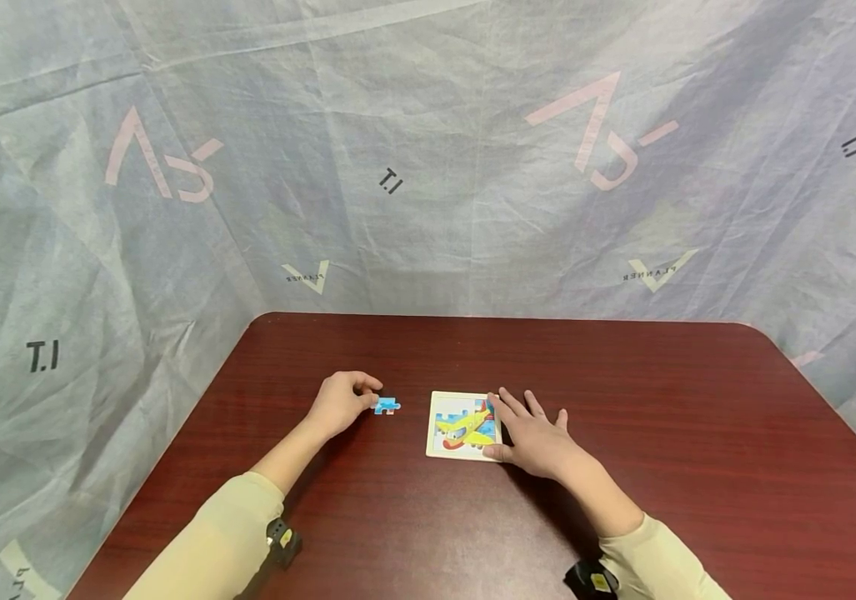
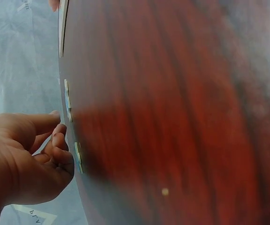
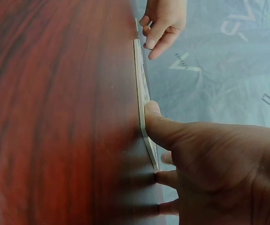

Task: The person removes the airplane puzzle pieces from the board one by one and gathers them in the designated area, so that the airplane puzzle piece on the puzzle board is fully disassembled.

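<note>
Loosely, the left hand (image 1: 342, 404) is held curled, thumb and forefinger narrowly apart, nothing visibly gripped, just beside the blue piece (image 1: 387, 406) on the table (image 1: 593, 358). Its edges are best pinched lightly, so that nothing is bent or flicked. Farther right, the puzzle (image 1: 465, 431) should be kept flat and still; its right side is touched by the wide-spread right hand (image 1: 536, 442).

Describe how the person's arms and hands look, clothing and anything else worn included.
The left sleeve and right sleeve are plain pale yellow, ending on the forearm. By each cuff sits a small black device, left and right, with a yellow patch. The left hand and right hand wear no gloves; no rings or cables show.
</note>
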Motion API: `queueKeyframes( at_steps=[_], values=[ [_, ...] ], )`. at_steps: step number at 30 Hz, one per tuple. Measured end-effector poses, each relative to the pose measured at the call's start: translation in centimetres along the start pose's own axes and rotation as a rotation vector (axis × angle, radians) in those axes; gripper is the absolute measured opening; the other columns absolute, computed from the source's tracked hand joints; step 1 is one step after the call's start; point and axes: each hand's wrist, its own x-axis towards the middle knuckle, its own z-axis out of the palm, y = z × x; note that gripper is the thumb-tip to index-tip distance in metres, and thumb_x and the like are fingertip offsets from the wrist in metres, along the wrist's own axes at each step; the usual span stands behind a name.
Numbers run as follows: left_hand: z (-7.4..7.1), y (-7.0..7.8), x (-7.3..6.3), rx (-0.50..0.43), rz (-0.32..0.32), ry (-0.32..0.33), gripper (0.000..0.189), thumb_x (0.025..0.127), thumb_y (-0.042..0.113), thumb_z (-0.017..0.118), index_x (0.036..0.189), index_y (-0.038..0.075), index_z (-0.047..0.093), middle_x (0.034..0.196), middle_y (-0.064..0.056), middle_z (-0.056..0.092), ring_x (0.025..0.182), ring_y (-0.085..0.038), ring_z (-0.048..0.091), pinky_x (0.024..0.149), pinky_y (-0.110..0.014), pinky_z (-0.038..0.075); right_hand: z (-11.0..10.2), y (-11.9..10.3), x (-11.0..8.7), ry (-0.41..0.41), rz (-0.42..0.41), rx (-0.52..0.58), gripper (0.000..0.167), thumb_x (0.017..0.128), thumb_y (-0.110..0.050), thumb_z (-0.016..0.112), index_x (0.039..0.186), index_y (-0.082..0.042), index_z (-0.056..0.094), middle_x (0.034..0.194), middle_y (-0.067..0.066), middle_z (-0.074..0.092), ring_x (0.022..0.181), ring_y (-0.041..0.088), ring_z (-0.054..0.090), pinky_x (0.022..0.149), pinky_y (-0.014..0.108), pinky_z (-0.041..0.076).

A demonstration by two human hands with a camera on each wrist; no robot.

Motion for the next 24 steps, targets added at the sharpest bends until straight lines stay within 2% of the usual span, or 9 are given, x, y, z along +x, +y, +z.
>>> queueKeyframes(
  at_steps=[4,19,24],
  values=[
    [0.0,0.1,0.0,-0.021,0.002,0.003,0.016,0.093,0.007,0.073,0.109,0.006,0.075,0.085,0.000,0.063,0.072,-0.016,0.051,0.065,-0.031,0.041,0.1,0.1,0.1,-0.008,0.018,-0.004,0.084,0.095,-0.047,0.068,0.159,-0.008,0.030,0.165,0.012,0.024,0.149,0.048,0.017,0.100,0.084,0.011],
    [1.0,1.3,0.1,-0.034,0.023,-0.001,0.015,0.091,0.006,0.074,0.107,0.007,0.075,0.084,0.001,0.063,0.073,-0.016,0.053,0.063,-0.029,0.042,0.1,0.1,0.1,-0.011,0.020,-0.019,0.085,0.094,-0.048,0.068,0.158,-0.006,0.031,0.165,0.012,0.024,0.149,0.046,0.019,0.100,0.084,0.013],
    [1.3,1.6,0.1,-0.063,0.034,-0.026,0.017,0.091,0.004,0.075,0.107,0.006,0.075,0.080,0.001,0.065,0.070,-0.014,0.061,0.062,-0.027,0.043,0.0,0.0,0.0,-0.014,0.019,-0.022,0.085,0.094,-0.048,0.068,0.158,-0.005,0.031,0.165,0.012,0.024,0.149,0.047,0.019,0.100,0.084,0.013]
  ],
)
